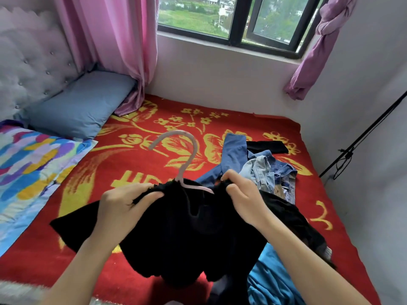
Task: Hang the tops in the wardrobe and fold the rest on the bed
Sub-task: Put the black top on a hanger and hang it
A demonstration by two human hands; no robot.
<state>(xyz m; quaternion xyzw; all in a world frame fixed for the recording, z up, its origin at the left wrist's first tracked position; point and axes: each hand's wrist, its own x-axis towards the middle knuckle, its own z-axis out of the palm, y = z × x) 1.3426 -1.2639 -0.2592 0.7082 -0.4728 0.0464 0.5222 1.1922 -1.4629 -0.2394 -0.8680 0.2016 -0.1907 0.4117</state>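
Note:
A black top (187, 238) hangs over a pale pink hanger (187, 159) whose hook points up and away from me. My left hand (123, 208) grips the top's left shoulder, and my right hand (242, 197) pinches its right shoulder. Both hold the garment above the bed (154, 159), which is covered by a red blanket with yellow flowers. The hanger's arms are hidden inside the fabric. The wardrobe is out of view.
A pile of blue jeans and denim (259, 168) lies right of my hands, with a black garment (268, 147) behind it and bright blue cloth (271, 280) at the lower right. A blue pillow (83, 104) and a patterned quilt (33, 164) lie on the left. A window is ahead.

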